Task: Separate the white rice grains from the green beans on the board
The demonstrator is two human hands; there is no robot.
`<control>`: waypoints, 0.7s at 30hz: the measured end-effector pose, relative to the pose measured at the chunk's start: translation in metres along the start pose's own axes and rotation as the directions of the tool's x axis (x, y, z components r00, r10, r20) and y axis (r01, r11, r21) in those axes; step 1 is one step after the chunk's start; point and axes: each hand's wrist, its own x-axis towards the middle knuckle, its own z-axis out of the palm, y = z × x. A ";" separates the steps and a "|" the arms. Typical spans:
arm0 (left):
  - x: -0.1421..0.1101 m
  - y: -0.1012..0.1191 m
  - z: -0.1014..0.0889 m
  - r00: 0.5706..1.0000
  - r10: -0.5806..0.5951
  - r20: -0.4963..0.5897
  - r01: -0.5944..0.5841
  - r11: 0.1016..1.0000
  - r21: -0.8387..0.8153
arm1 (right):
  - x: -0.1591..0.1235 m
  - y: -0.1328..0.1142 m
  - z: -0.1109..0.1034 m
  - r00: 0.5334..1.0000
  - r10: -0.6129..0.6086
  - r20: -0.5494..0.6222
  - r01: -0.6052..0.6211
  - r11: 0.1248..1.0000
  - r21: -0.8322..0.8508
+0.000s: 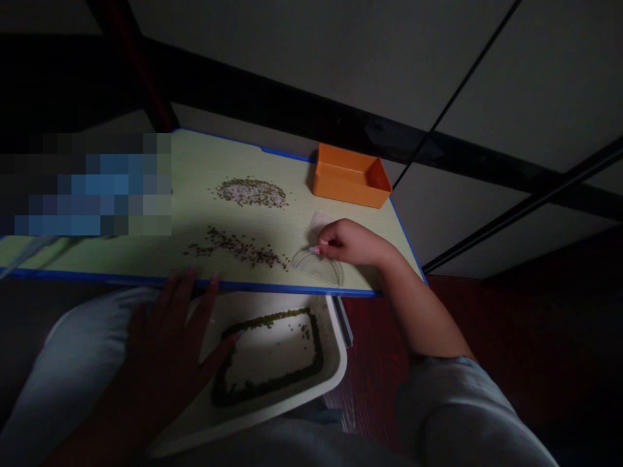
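My right hand is closed in a pinch at the upper edge of a clear half-round protractor, which rests on or just over the pale tabletop. To the left of the protractor lies a loose, spread-out pile of small dark green beans mixed with pale grains. Farther back sits a rounder pile of pale grains and green beans. My left hand, fingers spread, is at the table's near blue edge, partly over a white tub. Green beans line the tub's bottom edges, with a few scattered in the middle.
An orange open box stands at the back right of the blue-edged table. A small pale patch lies behind my right hand. Cabinet panels rise behind the table. A blurred-out area covers the left side.
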 end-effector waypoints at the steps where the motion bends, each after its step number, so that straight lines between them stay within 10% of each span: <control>1: 0.000 0.000 0.000 1.000 0.000 0.003 0.000 1.000 0.000 | 0.000 0.000 0.000 1.000 0.002 -0.008 -0.002 1.000 0.000; 21: 0.002 0.002 -0.004 1.000 0.017 -0.012 -0.017 1.000 -0.015 | 0.005 -0.003 0.004 0.989 0.085 -0.121 -0.109 0.973 -0.206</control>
